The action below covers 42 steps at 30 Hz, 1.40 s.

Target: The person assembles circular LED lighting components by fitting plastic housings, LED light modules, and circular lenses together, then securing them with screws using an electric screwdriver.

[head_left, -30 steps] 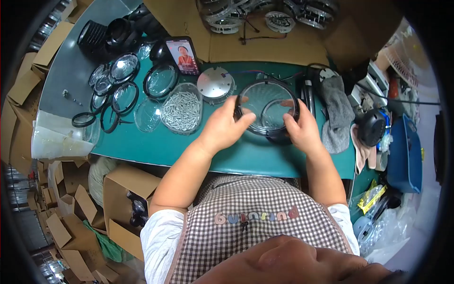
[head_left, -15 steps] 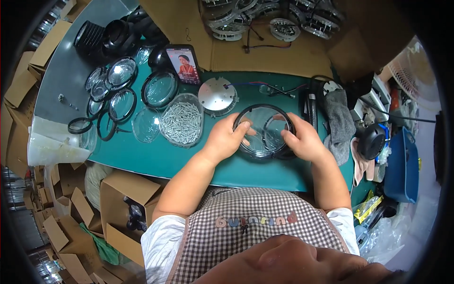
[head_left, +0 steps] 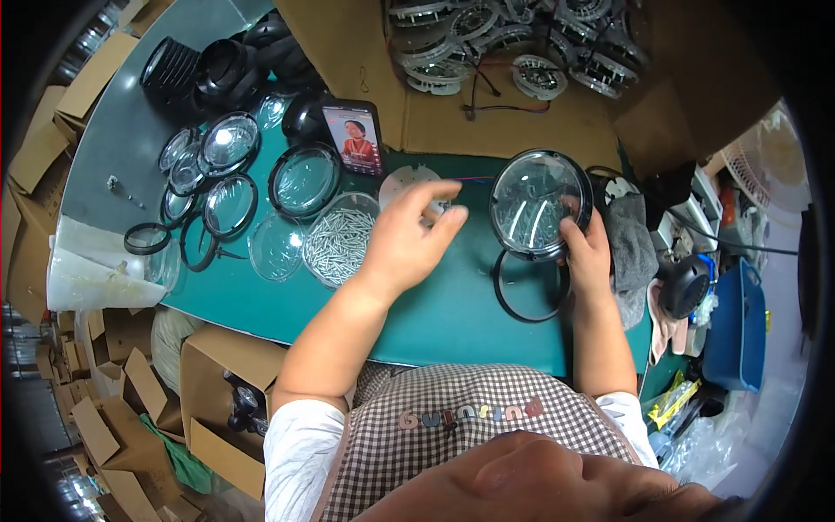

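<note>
My right hand (head_left: 588,248) grips a round clear lens in a black rim (head_left: 541,204) by its right edge, tilted up above the table. Partly under it, a thin black ring (head_left: 511,306) lies on the green tabletop. My left hand (head_left: 413,228) is apart from the lens, thumb and fingers parted. It reaches over a silver round plate (head_left: 402,181), which it partly covers; whether it touches the plate is hard to tell. Just left of that wrist sits a clear dish of screws (head_left: 337,239).
Several lenses and black rings (head_left: 230,204) lie at the left, with stacked black housings (head_left: 222,70) behind. A phone (head_left: 352,139) stands upright. At the back, a cardboard box (head_left: 487,137) holds wired clear parts. A grey cloth (head_left: 632,248) lies at the right.
My left hand has let go of the black-rimmed lens and moved toward the silver plate. My right hand has lifted the lens up and away, uncovering the thin black ring.
</note>
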Motion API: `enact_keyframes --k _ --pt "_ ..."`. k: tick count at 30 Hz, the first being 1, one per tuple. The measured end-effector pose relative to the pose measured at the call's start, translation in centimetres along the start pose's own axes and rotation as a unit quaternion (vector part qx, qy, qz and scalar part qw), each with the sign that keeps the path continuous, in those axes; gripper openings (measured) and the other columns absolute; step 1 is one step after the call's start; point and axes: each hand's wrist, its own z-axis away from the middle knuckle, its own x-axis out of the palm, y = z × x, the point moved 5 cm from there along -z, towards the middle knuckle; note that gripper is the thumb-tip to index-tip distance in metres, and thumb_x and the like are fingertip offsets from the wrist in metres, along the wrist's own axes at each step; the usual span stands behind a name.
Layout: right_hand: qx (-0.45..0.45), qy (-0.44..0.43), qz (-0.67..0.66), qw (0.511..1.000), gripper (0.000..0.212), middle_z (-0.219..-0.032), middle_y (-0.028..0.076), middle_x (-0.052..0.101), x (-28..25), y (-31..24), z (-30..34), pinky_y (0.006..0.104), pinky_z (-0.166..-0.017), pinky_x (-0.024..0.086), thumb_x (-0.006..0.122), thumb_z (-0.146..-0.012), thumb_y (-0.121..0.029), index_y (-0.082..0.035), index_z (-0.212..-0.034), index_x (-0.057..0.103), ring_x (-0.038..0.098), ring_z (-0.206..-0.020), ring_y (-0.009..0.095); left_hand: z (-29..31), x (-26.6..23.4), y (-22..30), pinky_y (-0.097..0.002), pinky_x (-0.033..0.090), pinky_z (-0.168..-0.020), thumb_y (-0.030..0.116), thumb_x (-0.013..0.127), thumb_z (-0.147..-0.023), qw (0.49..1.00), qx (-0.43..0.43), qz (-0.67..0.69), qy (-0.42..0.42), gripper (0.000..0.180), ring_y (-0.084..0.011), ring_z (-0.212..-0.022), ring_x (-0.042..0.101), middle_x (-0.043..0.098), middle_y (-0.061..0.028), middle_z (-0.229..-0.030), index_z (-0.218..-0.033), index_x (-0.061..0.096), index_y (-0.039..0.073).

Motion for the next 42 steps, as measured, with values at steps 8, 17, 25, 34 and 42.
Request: enact_keyframes --k 8,17,25,34,42 --pt "0.001 0.018 -0.051 0.999 0.035 -0.078 -0.002 0.054 -0.2 0.8 0.0 0.0195 -0.046 0.038 0.056 -0.094 -0.007 -0.002 -0.128 0.054 0.049 -0.056 0.005 -16.2 3.7 1.5 -0.0428 0.051 -0.09 0.029 0.062 -0.091 0.866 0.106 -0.487 0.02 0.033 -0.0299 -0.112 0.062 0.066 -0.0131 -0.115 -0.115 0.069 0.007" --pt "-0.047 -0.033 -0.041 0.998 0.032 -0.077 -0.004 0.053 0.1 0.2 0.8 0.0196 -0.054 0.034 0.057 -0.094 -0.008 -0.003 -0.126 0.056 0.046 -0.061 0.003 -24.5 2.8 -3.0 -0.0463 0.054 -0.085 0.015 0.053 -0.089 0.74 0.015 -0.665 -0.093 0.027 -0.0289 -0.105 0.068 0.07 -0.0141 -0.116 -0.103 0.075 0.008" --pt "0.026 -0.02 -0.115 0.993 0.033 -0.079 -0.003 0.056 -0.5 0.1 0.9 0.0195 -0.053 0.037 0.058 -0.093 -0.008 -0.003 -0.126 0.056 0.049 -0.063 0.004 -17.8 -3.6 11.6 -0.0449 0.048 -0.094 0.038 0.052 -0.099 0.883 0.065 -0.464 -0.015 0.038 -0.0372 -0.113 0.061 0.065 -0.0177 -0.122 -0.124 0.062 0.011" --pt "-0.125 0.113 -0.197 0.966 0.029 -0.082 -0.002 0.055 -3.3 -2.4 2.6 0.0191 -0.058 0.04 0.056 -0.093 -0.006 -0.002 -0.122 0.058 0.05 -0.068 0.005 -6.9 -12.6 14.6 -0.032 0.052 -0.083 0.027 0.053 -0.102 0.962 0.197 0.111 0.154 0.034 -0.0228 -0.095 0.068 0.07 -0.014 -0.107 -0.119 0.065 -0.001" --pt "-0.1 0.029 0.044 0.994 0.028 -0.099 0.007 0.065 1.3 -0.5 6.0 0.0293 -0.082 0.049 0.057 -0.09 -0.007 0.0 -0.117 0.061 0.061 -0.09 0.016 4.4 -2.7 7.9 -0.0262 0.048 -0.087 0.018 0.047 -0.104 0.962 0.076 0.253 0.066 0.028 -0.0144 -0.097 0.061 0.066 -0.007 -0.105 -0.116 0.063 -0.002"
